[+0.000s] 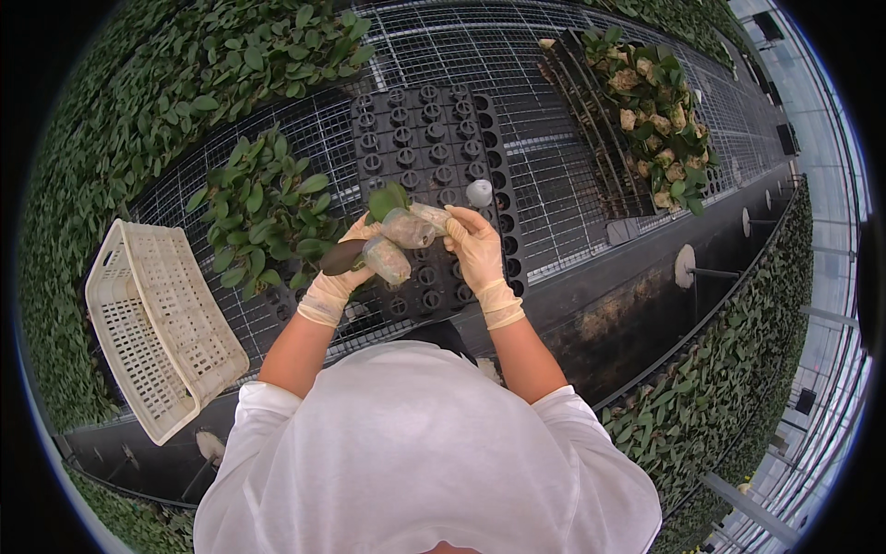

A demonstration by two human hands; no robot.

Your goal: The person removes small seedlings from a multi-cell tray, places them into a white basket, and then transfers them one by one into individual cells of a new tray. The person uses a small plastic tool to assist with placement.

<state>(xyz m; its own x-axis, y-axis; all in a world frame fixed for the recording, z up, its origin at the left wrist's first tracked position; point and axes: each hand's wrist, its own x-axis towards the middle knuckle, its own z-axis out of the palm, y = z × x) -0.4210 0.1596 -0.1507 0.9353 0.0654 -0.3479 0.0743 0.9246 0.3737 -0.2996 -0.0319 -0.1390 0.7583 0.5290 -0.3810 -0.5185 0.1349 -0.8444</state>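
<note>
Both hands wear thin pale gloves and meet above a black plastic plug tray (408, 159). My left hand (346, 270) holds young leafy potted plants, their root plugs (387, 260) in clear plastic pots pointing to the right. The fingers of my right hand (476, 249) are closed on another clear-wrapped root plug (430, 217) at the top of the bunch. Leaves partly hide the fingers of my left hand. A white-wrapped plug or small cup (479, 193) sits on the tray just above my right hand.
Green-leaved plants (263, 208) stand left of the tray. A cream perforated plastic crate (163, 318) lies at the far left. Plants with exposed root plugs (657, 124) lie beside black trays (588, 131) at the upper right. Wire mesh benching (540, 180) runs beneath, with its dark edge nearest me.
</note>
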